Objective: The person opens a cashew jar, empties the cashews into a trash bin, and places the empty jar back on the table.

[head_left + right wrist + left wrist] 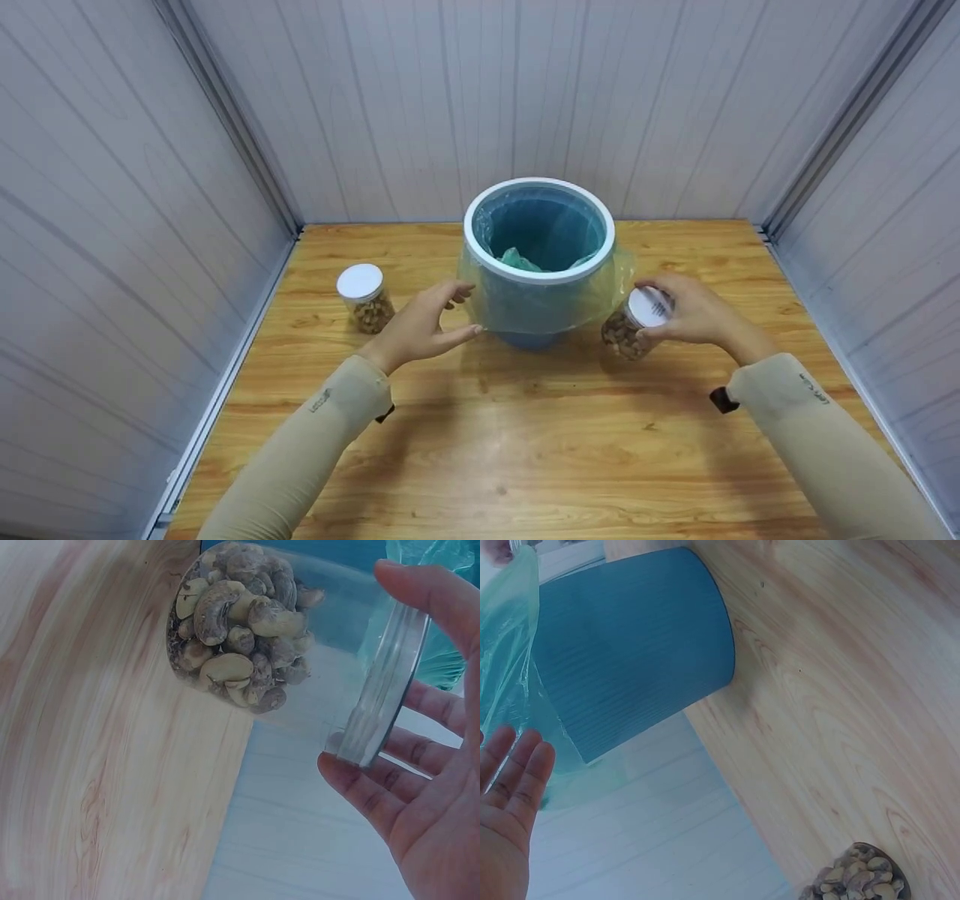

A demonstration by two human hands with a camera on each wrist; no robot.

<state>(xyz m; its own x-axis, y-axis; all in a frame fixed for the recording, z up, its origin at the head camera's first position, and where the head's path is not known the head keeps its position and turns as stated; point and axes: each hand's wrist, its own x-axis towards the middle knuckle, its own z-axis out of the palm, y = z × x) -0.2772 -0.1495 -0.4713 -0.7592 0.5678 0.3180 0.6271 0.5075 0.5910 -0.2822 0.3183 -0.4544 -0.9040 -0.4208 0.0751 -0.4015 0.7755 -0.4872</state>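
Beige sleeves [832, 450] reach in from the bottom corners, each with small dark lettering near its cuff (too small and slanted to read with any certainty). Black pieces [724, 400] show under both cuffs.

The right hand [701, 319] pinches the top of a clear nut jar [622, 334], thumb on one side and fingers on the other. That jar is just to the right of the bin [531, 341], leaning a little; whether its base touches the wooden table [510, 450] I cannot tell. Its white lid [646, 306] carries dark streaks, which could be print or finger shadow. No letters can be made out on the clear side seen from the right wrist, only pale and greyish-brown nuts [240, 630].

The left hand [420, 322] has its fingers spread, thumb well away from the rest, at the left edge of the thin green bag [540, 307]; whether it touches the plastic is unclear. The bag lines the blue bin and hangs outside under a white ring [538, 277], with a crumpled lump inside.

A second jar [369, 307] stands upright left of the left hand, its white lid looking plain. Pale panelled walls [585, 90] surround the table.
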